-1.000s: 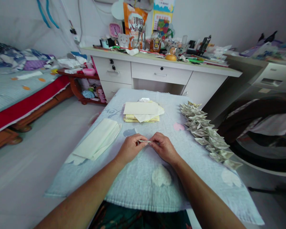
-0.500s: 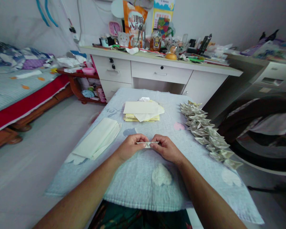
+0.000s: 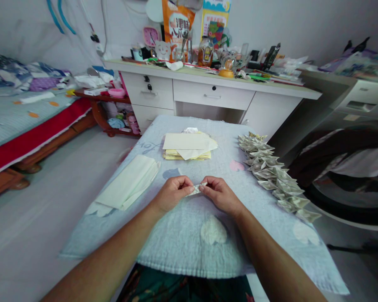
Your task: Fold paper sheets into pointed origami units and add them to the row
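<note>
Between my two hands is a small folded strip of paper [image 3: 195, 190], pale with darker print, held just above the cloth-covered table. My left hand [image 3: 173, 193] pinches its left end between thumb and fingers. The other end is gripped by my right hand [image 3: 219, 193], thumb on the near side. The strip slants up towards the right, and its ends are hidden by my fingertips. Beyond my hands lies a stack of yellowish paper sheets [image 3: 187, 142]. On the left rests a pile of pale green paper [image 3: 129, 182]. Rows of folded, pointed paper pieces [image 3: 271, 172] stand along the right side.
A light blue patterned cloth [image 3: 182, 247] covers the table. Behind it stands a white desk [image 3: 214, 94] crowded with jars, bags and a pink clock. To the right is a front-loading washing machine [image 3: 359, 100]; a bed [image 3: 40, 113] is at the left.
The folded paper strip has tilted, its right end now higher than its left. My right hand has shifted slightly; both hands still pinch the strip.
</note>
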A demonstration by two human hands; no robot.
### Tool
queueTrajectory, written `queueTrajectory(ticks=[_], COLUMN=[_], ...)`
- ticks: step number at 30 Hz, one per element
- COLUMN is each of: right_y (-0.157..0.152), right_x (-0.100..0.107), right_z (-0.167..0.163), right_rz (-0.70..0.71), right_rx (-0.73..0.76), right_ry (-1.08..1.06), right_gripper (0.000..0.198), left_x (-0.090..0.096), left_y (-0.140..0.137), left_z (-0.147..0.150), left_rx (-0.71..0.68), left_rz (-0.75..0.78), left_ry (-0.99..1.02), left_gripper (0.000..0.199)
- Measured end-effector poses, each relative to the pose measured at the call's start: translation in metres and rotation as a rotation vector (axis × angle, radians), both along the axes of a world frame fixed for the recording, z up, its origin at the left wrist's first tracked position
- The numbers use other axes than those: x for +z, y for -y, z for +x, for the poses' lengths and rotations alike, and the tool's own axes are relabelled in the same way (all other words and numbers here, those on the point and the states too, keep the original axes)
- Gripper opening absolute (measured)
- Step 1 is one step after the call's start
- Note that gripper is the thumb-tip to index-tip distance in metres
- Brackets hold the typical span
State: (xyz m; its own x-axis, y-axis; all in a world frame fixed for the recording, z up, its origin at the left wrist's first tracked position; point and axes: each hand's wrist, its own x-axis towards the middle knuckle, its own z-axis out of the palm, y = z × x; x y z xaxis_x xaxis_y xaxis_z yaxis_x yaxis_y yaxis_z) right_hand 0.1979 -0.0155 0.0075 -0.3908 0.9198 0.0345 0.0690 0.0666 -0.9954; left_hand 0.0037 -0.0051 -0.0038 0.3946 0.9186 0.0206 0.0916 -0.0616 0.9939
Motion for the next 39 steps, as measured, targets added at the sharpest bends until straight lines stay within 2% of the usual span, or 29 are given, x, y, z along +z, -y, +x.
queueTrajectory(ticks=[7,14,20,23,30,39], right_y=[0.001,0.0,-0.002,-0.002,-0.003,-0.002], right_x=[0.003,0.0,-0.008,-0.006,-0.005,-0.003], right_z=[0.002,-0.002,-0.005,-0.006,-0.005,-0.006], right_rz=[0.085,-0.011,-0.002,-0.003,0.011,0.021], right_rx=[-0.053,0.073,0.042,0.04,0.016,0.0], right_ry=[0.088,-0.146,-0.148,-0.179,-0.187,-0.136], right_gripper=[0.028,0.031,0.031,0.032,0.032,0.03], left_x=[0.002,0.003,0.001,0.0,0.001,-0.001], left_y=[0.002,0.001,0.002,0.002,0.002,0.0], left_z=[0.005,0.005,0.008,0.009,0.009,0.008], left_rx=[-0.022,0.001,-0.022,-0.016,0.026,0.09], left_rz=[0.046,-0.158,-0.214,-0.188,-0.01,-0.114], left_ry=[-0.038,0.221,0.242,0.216,0.14,0.199], left_gripper=[0.019,0.023,0.026,0.025,0.019,0.021])
